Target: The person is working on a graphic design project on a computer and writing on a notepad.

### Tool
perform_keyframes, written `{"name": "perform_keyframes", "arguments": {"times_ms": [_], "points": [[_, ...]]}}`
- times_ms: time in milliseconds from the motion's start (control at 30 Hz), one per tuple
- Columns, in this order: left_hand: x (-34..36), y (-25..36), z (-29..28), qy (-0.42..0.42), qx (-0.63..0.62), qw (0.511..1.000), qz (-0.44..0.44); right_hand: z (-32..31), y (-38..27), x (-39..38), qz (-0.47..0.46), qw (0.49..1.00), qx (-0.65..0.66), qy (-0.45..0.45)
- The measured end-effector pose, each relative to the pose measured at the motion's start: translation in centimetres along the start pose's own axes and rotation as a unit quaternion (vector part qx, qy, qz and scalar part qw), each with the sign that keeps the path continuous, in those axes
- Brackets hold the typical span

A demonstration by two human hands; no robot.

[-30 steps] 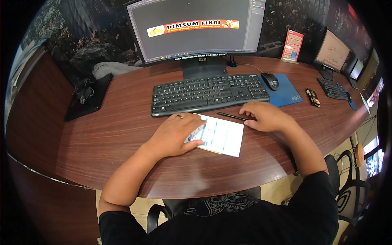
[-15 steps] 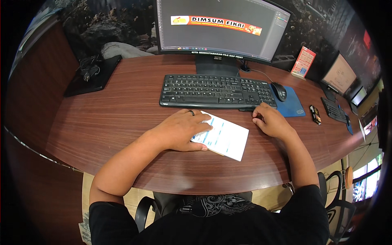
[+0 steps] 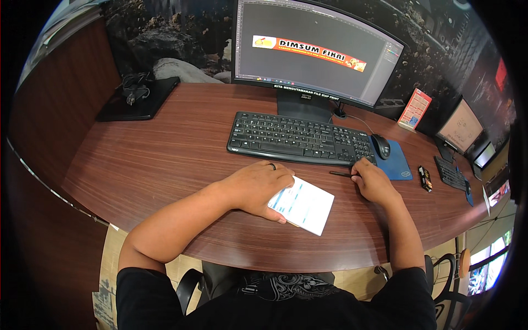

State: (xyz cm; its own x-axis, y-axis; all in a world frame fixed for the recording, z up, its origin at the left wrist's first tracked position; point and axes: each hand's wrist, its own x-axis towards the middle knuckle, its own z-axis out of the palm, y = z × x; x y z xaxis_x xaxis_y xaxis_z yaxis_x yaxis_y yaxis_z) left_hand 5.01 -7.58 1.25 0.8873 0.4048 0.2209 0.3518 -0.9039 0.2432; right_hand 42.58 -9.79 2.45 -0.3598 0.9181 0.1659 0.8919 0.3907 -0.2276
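Note:
My left hand (image 3: 256,190) lies over the left side of a white paper pad (image 3: 308,212) with blue printing, fingers bent over it and thumb along its lower edge; a dark ring is on one finger. My right hand (image 3: 374,181) has curled fingers pinched at the right end of a thin black pen (image 3: 338,173), which points leftward just below the black keyboard (image 3: 286,137). The black mouse (image 3: 380,146) sits beyond that hand on a blue mousepad (image 3: 400,168).
A large monitor (image 3: 313,33) shows a banner design. A black flat device with cables (image 3: 146,107) is at left, beside a wooden partition (image 3: 55,110). At right are a red card stand (image 3: 413,110), a small box (image 3: 424,179), and a second monitor (image 3: 459,126) with keyboard (image 3: 450,173).
The view has shifted, so the desk appears differently placed. My left fingers have bent more over the pad. My right hand and the pen have moved slightly along the keyboard's front edge.

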Motion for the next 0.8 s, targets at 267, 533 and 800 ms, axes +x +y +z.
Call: {"name": "perform_keyframes", "arguments": {"times_ms": [267, 533, 800], "points": [[0.1, -0.1, -0.6, -0.016, 0.044, 0.999, -0.001, -2.2, -5.3, 1.6, 0.140, 0.809, 0.565, 0.089], [-0.2, -1.0, -0.7, -0.009, 0.000, 1.000, 0.018, 4.0, -9.9, 1.3, 0.074, 0.766, 0.622, -0.141], [-0.8, -0.6, -0.7, -0.009, -0.018, 1.000, 0.021, 4.1, -9.6, 1.8, 0.005, 0.785, 0.571, -0.240]]}}
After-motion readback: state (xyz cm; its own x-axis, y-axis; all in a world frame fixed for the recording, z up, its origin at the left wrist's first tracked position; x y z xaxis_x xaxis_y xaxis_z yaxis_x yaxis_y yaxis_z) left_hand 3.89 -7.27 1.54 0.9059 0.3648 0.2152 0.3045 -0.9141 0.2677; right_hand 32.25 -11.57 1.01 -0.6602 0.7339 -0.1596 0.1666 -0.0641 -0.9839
